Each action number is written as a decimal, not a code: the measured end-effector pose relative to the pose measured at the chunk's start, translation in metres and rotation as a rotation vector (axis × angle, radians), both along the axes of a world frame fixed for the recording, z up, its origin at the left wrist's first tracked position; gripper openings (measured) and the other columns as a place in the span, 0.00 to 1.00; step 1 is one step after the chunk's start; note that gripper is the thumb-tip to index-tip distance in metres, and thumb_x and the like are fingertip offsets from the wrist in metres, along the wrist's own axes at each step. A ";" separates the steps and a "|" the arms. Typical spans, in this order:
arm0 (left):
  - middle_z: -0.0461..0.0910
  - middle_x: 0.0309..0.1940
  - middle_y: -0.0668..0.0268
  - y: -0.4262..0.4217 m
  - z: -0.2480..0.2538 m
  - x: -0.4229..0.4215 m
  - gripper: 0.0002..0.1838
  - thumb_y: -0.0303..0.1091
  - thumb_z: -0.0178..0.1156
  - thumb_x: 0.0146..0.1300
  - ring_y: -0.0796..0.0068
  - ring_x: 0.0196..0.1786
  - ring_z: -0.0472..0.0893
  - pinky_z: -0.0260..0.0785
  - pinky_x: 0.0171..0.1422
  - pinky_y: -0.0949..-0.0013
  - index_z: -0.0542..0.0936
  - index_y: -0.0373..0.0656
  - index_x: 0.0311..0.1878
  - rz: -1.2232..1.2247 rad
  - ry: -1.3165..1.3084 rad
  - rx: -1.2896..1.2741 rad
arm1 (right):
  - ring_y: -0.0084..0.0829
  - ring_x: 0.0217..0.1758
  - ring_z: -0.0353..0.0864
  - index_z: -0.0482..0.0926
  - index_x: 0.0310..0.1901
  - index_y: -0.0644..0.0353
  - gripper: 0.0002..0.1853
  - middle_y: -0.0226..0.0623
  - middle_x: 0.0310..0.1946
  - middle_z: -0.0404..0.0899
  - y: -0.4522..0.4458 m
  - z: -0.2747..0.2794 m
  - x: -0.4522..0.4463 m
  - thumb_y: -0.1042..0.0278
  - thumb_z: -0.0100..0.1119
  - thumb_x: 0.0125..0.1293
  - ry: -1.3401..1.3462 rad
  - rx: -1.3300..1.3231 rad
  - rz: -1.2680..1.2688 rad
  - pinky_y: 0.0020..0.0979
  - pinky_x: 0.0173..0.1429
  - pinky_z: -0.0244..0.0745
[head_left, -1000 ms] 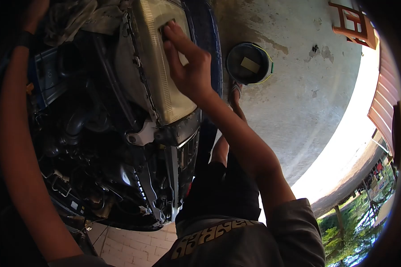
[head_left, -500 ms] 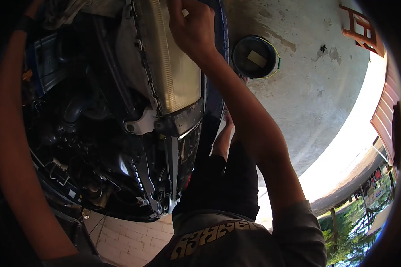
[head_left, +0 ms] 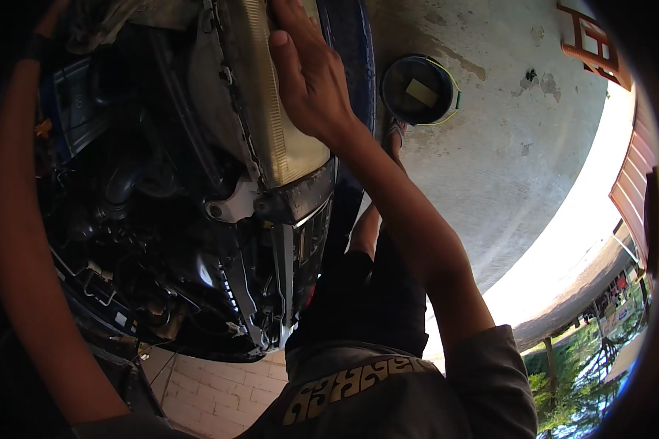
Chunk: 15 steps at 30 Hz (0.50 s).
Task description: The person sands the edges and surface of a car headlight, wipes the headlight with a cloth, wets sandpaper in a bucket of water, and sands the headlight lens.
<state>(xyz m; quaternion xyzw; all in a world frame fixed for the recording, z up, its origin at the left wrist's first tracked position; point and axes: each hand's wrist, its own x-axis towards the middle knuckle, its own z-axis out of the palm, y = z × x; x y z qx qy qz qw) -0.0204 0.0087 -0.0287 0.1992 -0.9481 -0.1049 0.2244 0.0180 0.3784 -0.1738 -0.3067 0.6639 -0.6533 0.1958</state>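
My right hand (head_left: 311,88) lies along the yellowed, cloudy headlight (head_left: 300,157) of a dark car, fingers stretched forward and the thumb apart. Its fingertips run to the top edge of the view, and whatever may be under the palm is hidden. At the far left, my left arm reaches forward past the open engine bay (head_left: 139,175). Only a bit of my left hand (head_left: 49,20) shows beyond a dark wristband (head_left: 34,48); its fingers are out of sight. A crumpled greyish cloth-like thing (head_left: 99,25) is near it.
A dark bucket (head_left: 392,91) with a green-gripped handle stands on the concrete floor (head_left: 505,168), a pale rectangular piece inside. My foot (head_left: 397,130) is beside it. A reddish-brown frame (head_left: 593,47) stands farther right. The blue bumper edge (head_left: 355,66) borders the headlight.
My right hand has gone from curled fingers near the headlight's top to stretched fingers, slightly nearer to me. My left arm is almost unmoved. More of my foot shows by the bucket.
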 end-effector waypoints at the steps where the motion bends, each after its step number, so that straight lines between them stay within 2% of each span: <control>1: 0.85 0.22 0.48 0.003 0.001 0.001 0.32 0.49 0.51 0.72 0.51 0.26 0.83 0.75 0.38 0.49 0.86 0.28 0.24 -0.005 0.003 0.008 | 0.60 0.82 0.61 0.66 0.75 0.73 0.29 0.65 0.76 0.65 0.014 0.001 0.014 0.58 0.42 0.84 0.010 0.022 -0.014 0.55 0.85 0.53; 5: 0.85 0.23 0.45 0.006 0.006 0.001 0.34 0.51 0.52 0.73 0.50 0.26 0.83 0.75 0.39 0.47 0.85 0.26 0.23 -0.008 -0.063 0.004 | 0.61 0.83 0.59 0.64 0.77 0.73 0.30 0.67 0.78 0.61 0.092 0.007 0.084 0.57 0.40 0.85 -0.091 0.091 0.085 0.55 0.85 0.51; 8: 0.83 0.21 0.45 -0.006 0.002 0.003 0.35 0.52 0.53 0.73 0.51 0.24 0.81 0.74 0.39 0.46 0.84 0.24 0.23 -0.050 -0.050 -0.094 | 0.60 0.83 0.58 0.63 0.77 0.72 0.30 0.66 0.77 0.62 0.032 0.000 0.027 0.56 0.36 0.86 -0.013 0.063 0.027 0.57 0.86 0.50; 10: 0.82 0.19 0.47 -0.015 -0.001 0.000 0.36 0.52 0.54 0.72 0.52 0.23 0.79 0.73 0.37 0.46 0.82 0.24 0.21 -0.010 -0.033 -0.033 | 0.59 0.83 0.58 0.65 0.76 0.74 0.35 0.65 0.77 0.65 -0.019 -0.011 -0.027 0.47 0.34 0.87 -0.042 0.021 0.038 0.44 0.85 0.54; 13: 0.80 0.18 0.47 -0.008 -0.002 0.002 0.37 0.53 0.56 0.72 0.52 0.22 0.78 0.71 0.37 0.46 0.78 0.24 0.19 -0.007 -0.023 0.035 | 0.60 0.84 0.56 0.61 0.78 0.72 0.31 0.65 0.78 0.62 0.010 0.003 -0.003 0.55 0.33 0.87 0.058 0.026 0.077 0.56 0.86 0.48; 14: 0.80 0.19 0.47 -0.006 -0.001 0.002 0.37 0.54 0.56 0.72 0.52 0.22 0.77 0.71 0.37 0.46 0.77 0.25 0.18 -0.015 -0.017 0.050 | 0.58 0.86 0.53 0.59 0.80 0.70 0.32 0.62 0.80 0.59 0.041 0.014 0.024 0.54 0.33 0.86 0.016 0.091 0.128 0.56 0.87 0.43; 15: 0.81 0.22 0.51 -0.006 -0.003 0.003 0.35 0.55 0.57 0.74 0.56 0.26 0.80 0.75 0.41 0.49 0.80 0.30 0.22 -0.025 -0.028 0.087 | 0.57 0.86 0.52 0.58 0.80 0.69 0.32 0.61 0.81 0.57 0.078 0.020 0.058 0.53 0.33 0.86 -0.029 0.119 0.183 0.56 0.87 0.41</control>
